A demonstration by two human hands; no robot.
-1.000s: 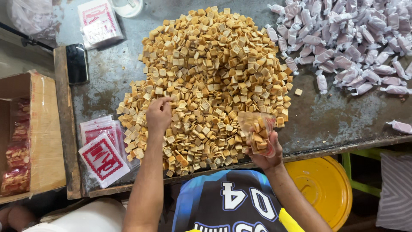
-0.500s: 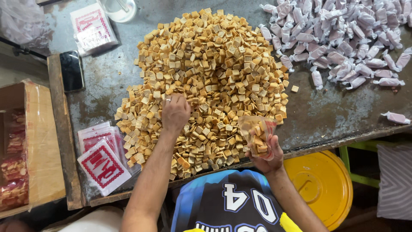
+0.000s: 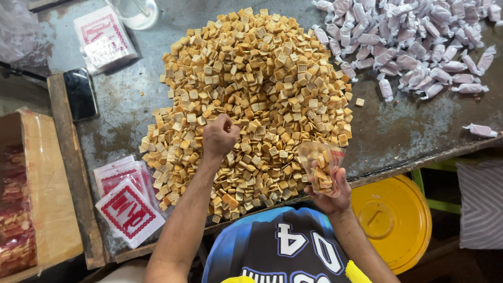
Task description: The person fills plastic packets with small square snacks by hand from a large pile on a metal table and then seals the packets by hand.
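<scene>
Golden-brown square crackers [image 3: 262, 94] lie heaped in a broad pile on the grey metal worktop [image 3: 398, 131], and your left hand [image 3: 220, 137] rests on the near part of that pile, its fingers curled together into a loose fist; whether it has crackers gathered inside you cannot tell from this view. Your right hand [image 3: 327, 183] sits at the near edge of the worktop, just right of the pile's lower corner, clamped around a small clear bag [image 3: 319, 162] that is already partly filled with crackers and stands with its mouth up. The bag touches the fringe of the pile, and your left hand lies to its left, near but apart from it. At the far right of the worktop sits a mound of filled, twisted clear packets [image 3: 419, 36], well apart from both hands, with one stray packet [image 3: 479, 130] lying alone near the right edge. To the left of the pile lies a stack of flat red-and-white printed bags [image 3: 128, 209], and beyond it a wooden box [image 3: 47, 194]. A dark phone [image 3: 80, 94] lies on the worktop's left side. Below the worktop edge, right of your right hand, is a yellow round lid [image 3: 398, 220].
</scene>
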